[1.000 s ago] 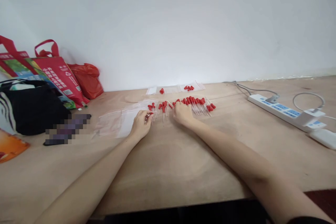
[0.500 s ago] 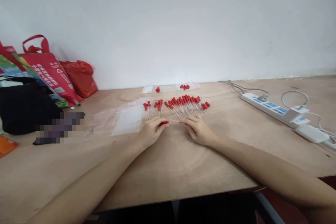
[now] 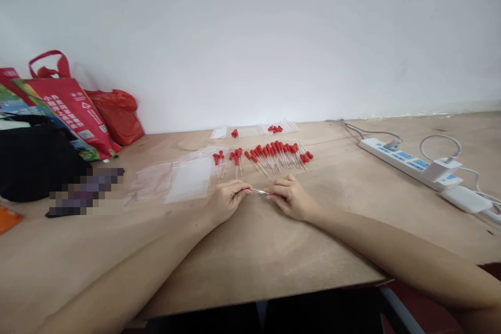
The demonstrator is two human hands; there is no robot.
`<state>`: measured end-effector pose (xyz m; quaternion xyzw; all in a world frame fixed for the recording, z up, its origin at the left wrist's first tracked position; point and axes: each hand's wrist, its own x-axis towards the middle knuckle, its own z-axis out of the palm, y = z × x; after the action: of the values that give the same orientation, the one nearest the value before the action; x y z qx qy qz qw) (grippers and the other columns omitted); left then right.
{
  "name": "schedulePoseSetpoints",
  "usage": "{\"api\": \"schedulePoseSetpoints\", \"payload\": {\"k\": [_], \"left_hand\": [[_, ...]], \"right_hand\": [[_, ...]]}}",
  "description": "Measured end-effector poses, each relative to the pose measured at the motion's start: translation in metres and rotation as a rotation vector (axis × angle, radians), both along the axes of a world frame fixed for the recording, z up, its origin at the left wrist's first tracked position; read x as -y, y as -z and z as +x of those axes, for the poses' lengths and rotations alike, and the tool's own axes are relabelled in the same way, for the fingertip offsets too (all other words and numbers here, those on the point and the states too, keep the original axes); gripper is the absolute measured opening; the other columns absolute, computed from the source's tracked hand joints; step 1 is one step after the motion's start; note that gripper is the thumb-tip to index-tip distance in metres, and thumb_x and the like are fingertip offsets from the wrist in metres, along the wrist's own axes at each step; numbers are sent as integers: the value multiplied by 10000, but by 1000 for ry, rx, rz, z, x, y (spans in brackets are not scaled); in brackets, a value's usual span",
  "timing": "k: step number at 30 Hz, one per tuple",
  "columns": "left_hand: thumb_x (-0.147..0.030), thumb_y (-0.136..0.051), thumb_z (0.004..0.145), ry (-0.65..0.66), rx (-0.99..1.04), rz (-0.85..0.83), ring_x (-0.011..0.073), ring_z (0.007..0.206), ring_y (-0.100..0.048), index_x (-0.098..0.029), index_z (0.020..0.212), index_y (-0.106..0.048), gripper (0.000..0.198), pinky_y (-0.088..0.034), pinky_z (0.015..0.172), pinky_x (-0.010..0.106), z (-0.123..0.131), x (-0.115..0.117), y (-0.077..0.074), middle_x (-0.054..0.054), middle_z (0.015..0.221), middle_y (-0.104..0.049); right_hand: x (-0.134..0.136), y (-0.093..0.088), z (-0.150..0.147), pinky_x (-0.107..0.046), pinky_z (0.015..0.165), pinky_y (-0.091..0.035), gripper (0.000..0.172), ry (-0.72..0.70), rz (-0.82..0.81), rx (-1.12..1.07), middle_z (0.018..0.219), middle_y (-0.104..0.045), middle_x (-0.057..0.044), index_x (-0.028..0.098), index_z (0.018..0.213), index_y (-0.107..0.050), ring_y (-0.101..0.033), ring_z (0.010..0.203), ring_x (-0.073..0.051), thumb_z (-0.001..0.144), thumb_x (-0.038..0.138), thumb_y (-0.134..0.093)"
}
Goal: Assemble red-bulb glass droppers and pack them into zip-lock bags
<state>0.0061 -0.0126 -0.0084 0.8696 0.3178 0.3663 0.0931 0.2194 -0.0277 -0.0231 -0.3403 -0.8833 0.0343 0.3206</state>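
Low over the table, my left hand (image 3: pixel 229 199) pinches a red rubber bulb, nearly all of it hidden by the fingers. From there a thin clear glass tube (image 3: pixel 259 191) runs across to my right hand (image 3: pixel 290 197), whose thumb and fingers are closed on its other end. Whether the tube sits inside the bulb is hidden. Just beyond my hands lies a row of droppers (image 3: pixel 276 151) with red bulbs and clear tubes. A smaller group of droppers (image 3: pixel 237 156) lies to its left.
Clear plastic bags (image 3: pixel 188 177) lie left of the droppers. Loose red bulbs (image 3: pixel 275 129) rest on plastic by the wall. On the right are a power strip (image 3: pixel 407 162) and a white adapter (image 3: pixel 464 201). Shopping bags (image 3: pixel 66 109) and a black bag (image 3: pixel 39 159) stand at left.
My hands have come together, so the tube's left end now meets my left fingers at the red bulb. The bulb, plainly visible before, is now mostly covered.
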Motion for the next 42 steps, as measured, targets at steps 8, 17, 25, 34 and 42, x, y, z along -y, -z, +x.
{"api": "schedulePoseSetpoints", "payload": {"k": [8,17,25,34,42], "left_hand": [[-205,-450,829,88,-168,-71,123,690,-584,-152,807,-608,168,-448,628,221,0,2,-2,30,754,-631],[-230,-426,839,82,-167,-52,118,657,-562,-147,798,-591,189,-437,604,220,1,3,-2,33,732,-611],[-236,-520,788,68,-116,-79,120,689,-595,-163,862,-617,142,-449,629,210,0,0,-7,22,771,-653],[-222,-462,820,55,-162,-34,114,642,-569,-154,811,-605,158,-440,601,217,2,6,0,26,737,-634],[-242,-419,842,73,-182,15,120,625,-544,-136,802,-579,196,-429,580,222,6,7,1,43,717,-599]], "right_hand": [[-6,-2,6,-302,627,-193,290,5,322,213,681,-555,-17,181,893,-627,-324,519,-97,823,116,-353],[0,-9,0,-294,644,-199,229,17,138,164,683,-545,-7,168,802,-615,-365,547,-93,821,169,-387],[-1,-16,1,-289,685,-212,191,47,-104,49,725,-585,-7,172,822,-597,-459,622,-104,836,225,-414],[3,-13,-3,-283,664,-207,202,58,-61,111,691,-573,-9,164,794,-588,-439,598,-106,834,206,-394],[0,-13,-10,-278,637,-194,189,64,10,142,697,-580,-8,167,784,-597,-444,599,-105,824,185,-413]]}}
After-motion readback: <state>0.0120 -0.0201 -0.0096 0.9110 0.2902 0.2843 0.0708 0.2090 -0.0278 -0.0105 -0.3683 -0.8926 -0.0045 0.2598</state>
